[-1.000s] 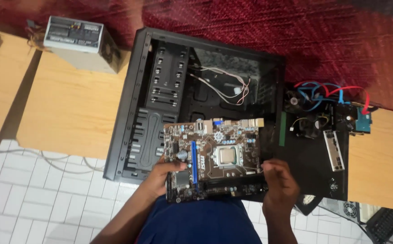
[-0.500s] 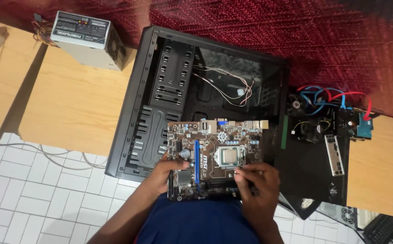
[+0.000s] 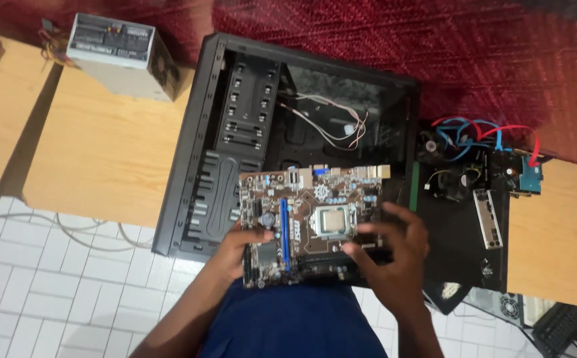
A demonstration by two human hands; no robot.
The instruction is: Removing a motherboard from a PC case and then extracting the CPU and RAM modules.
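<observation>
Left hand point(image 3: 243, 244): reaching forward from lower left, fingers curling in a grip, thumb lying on top.
Right hand point(image 3: 391, 255): hovering palm down, fingers spreading and pointing left.

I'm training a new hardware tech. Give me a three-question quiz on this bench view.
1. True or false: the motherboard is held above the open computer case.
2. Which hand grips the board's left edge: A) left hand B) right hand
3. Fill in: the grey power supply sits on the ___ table.

Key: 1 true; 2 A; 3 wooden.
</observation>
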